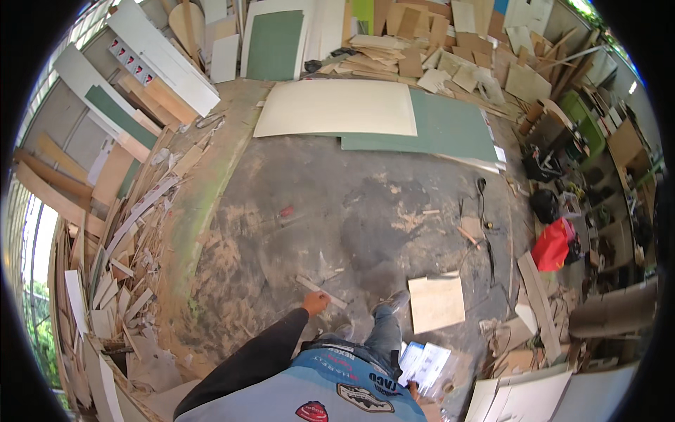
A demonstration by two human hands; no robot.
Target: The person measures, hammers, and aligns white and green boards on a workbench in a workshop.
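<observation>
My left hand (316, 303) is stretched forward in a dark sleeve, its fingers curled closed. Whatever is in them, if anything, is too small to make out. Just beyond those fingers a narrow pale strip (305, 283) shows against the floor; whether the hand touches it I cannot tell. Low on the right, beside my body, my right hand (413, 387) is mostly hidden by my shirt. It grips the near edge of some white and blue printed papers (427, 361). A square plywood piece (437, 304) lies on the floor ahead of the papers.
Large cream (337, 109) and green boards (450, 126) lie flat ahead. Wood offcuts (394, 56) pile up at the back, with scrap strips (126, 281) along the left. A red bag (553, 245) stands at the right, near a black cable (491, 246) on the floor.
</observation>
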